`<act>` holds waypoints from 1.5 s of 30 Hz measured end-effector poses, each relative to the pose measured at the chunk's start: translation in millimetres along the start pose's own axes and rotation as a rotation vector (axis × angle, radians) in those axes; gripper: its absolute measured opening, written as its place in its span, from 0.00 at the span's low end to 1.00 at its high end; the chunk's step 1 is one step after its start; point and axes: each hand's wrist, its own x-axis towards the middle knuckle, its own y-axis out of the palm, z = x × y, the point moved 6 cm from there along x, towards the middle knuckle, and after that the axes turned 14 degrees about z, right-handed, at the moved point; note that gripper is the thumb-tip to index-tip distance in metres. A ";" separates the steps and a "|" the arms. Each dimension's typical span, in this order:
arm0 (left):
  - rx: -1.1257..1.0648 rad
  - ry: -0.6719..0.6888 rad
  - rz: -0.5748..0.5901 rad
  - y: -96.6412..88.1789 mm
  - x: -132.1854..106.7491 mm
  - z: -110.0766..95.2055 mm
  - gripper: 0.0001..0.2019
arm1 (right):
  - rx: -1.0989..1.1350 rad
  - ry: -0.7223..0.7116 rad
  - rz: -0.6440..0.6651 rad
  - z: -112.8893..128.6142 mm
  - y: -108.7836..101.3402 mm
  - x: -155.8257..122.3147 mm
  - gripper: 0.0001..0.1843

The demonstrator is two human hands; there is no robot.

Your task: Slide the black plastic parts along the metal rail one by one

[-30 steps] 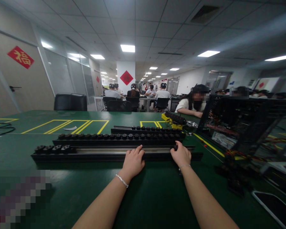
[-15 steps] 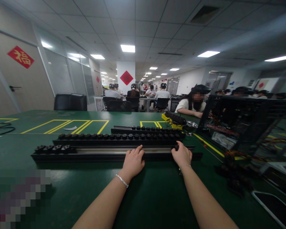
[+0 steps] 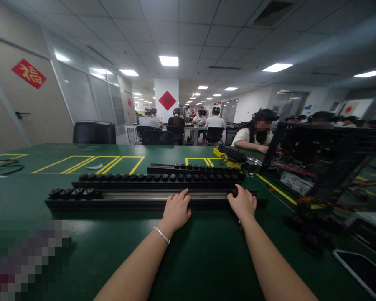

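Note:
A long black rail with a shiny metal channel lies across the green table in front of me. Several small black knob-like parts sit in its left end. My left hand is closed over the rail's near wall around its middle, fingers over the top and thumb on the near side. Near the right end, my right hand pinches a small black round part at the channel; its underside is hidden. Behind lies a second black rail filled with a row of similar parts, and a shorter third rail.
An open computer case stands at the right, with cables and a dark heap of parts before it. A yellow tray and a metal bowl are farther back. A co-worker leans on the table's far right side.
The view has shifted slightly. Both hands keep their places on the rail, and the right hand still holds the small black part near the right end.

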 end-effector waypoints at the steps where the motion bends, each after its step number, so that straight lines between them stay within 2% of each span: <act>1: 0.001 0.002 -0.001 -0.2 -0.3 -0.3 0.19 | 0.000 -0.002 0.002 -0.1 0.2 0.2 0.30; 15: 0.001 0.008 -0.021 0.5 -0.8 -0.6 0.18 | 0.054 0.016 -0.018 -0.9 -7.9 2.7 0.27; 24: -0.006 0.007 -0.037 0.9 1.3 1.1 0.15 | 0.049 0.033 -0.057 -9.9 -6.6 4.7 0.28; 45: -0.018 -0.006 -0.009 -2.7 1.7 0.7 0.13 | 0.146 0.128 0.024 -22.2 -6.5 8.0 0.27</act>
